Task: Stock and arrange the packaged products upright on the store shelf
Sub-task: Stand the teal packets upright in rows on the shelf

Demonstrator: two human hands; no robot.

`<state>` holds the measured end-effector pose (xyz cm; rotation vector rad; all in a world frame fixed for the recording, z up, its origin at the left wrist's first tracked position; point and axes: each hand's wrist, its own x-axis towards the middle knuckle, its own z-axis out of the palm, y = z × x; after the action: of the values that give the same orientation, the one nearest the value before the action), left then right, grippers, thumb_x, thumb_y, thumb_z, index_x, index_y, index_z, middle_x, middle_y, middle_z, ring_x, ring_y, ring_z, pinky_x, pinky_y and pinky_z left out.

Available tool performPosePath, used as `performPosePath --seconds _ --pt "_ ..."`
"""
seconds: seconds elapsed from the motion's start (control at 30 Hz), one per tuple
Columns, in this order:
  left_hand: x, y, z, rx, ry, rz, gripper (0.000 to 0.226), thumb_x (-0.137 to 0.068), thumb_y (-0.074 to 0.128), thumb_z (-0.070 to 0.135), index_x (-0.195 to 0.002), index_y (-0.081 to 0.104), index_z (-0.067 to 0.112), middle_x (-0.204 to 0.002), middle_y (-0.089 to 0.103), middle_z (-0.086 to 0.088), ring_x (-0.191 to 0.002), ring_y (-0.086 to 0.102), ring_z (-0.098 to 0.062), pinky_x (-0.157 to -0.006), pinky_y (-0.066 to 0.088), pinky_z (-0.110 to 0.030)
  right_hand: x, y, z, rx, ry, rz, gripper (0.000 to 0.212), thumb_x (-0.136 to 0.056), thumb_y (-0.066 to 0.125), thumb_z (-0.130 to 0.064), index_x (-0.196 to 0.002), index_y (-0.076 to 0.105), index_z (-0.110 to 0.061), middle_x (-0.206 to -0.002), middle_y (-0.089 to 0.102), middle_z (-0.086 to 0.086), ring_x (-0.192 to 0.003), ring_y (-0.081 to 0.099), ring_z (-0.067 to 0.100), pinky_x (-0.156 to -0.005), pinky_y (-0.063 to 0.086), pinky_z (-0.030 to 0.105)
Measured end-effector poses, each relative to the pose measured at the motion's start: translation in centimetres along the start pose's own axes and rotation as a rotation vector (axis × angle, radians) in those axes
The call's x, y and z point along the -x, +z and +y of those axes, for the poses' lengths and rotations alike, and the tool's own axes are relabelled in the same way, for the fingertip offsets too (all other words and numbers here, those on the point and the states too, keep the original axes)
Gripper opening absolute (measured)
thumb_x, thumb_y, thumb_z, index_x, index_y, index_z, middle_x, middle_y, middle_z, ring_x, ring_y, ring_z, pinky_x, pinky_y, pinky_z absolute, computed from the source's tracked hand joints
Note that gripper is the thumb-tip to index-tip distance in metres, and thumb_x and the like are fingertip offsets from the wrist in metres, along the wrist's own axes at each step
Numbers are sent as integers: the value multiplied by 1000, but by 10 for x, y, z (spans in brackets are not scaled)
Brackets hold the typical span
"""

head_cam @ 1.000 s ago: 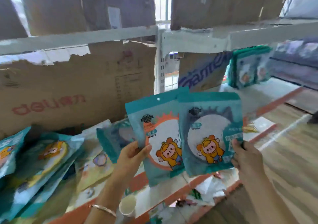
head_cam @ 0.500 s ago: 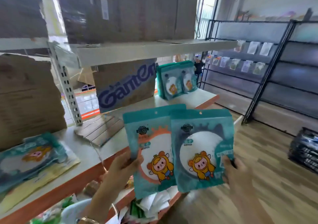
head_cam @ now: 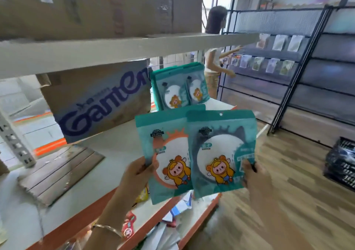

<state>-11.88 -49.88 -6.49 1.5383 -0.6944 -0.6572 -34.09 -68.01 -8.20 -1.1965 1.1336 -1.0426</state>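
I hold two teal mirror packages with a cartoon figure upright in front of the white shelf (head_cam: 115, 151). My left hand (head_cam: 137, 174) grips the left edge of the orange-ringed package (head_cam: 165, 153). My right hand (head_cam: 253, 178) grips the right edge of the grey-ringed package (head_cam: 221, 149), which overlaps the first. Farther back on the same shelf, a stack of matching teal packages (head_cam: 178, 88) stands upright beside a Ganten cardboard box (head_cam: 99, 103).
A brown slatted panel (head_cam: 57, 173) lies flat on the shelf at the left. Large cardboard boxes (head_cam: 96, 5) fill the upper shelf. Loose packets clutter the lower shelf (head_cam: 169, 223). A person (head_cam: 213, 61) stands at a black wire rack (head_cam: 278, 61) behind. Wooden floor lies to the right.
The view has swung right along the shelf, from the pile of flat packages to the standing stack by the Ganten box. Both packages stay in my hands and are nearer the stack.
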Motion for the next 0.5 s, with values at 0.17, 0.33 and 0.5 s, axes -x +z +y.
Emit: performPosePath --seconds 0.17,0.33,0.5 --pt "-91 14 -2 -55 16 58 18 -89 60 8 -88 58 -10 -75 63 -15 -70 63 -24 -70 51 -39 -93 35 -16 15 -41 -47 15 -97 48 -15 -99 58 -4 -80 57 8 -67 52 23 -51 46 29" --pt "-156 24 9 -64 8 125 21 -88 60 9 -89 59 -12 -81 55 -13 -77 51 -22 -71 39 -37 -171 67 -28 8 -10 -137 15 -98 47 -19 -102 56 -8 -88 58 8 -69 51 19 -57 43 31" --pt "-198 43 15 -27 -25 144 12 -90 58 13 -98 64 6 -98 69 -13 -89 65 -29 -85 52 -45 -230 92 -28 -3 10 -201 16 -99 44 -22 -107 53 -11 -90 59 5 -74 54 18 -62 46 30"
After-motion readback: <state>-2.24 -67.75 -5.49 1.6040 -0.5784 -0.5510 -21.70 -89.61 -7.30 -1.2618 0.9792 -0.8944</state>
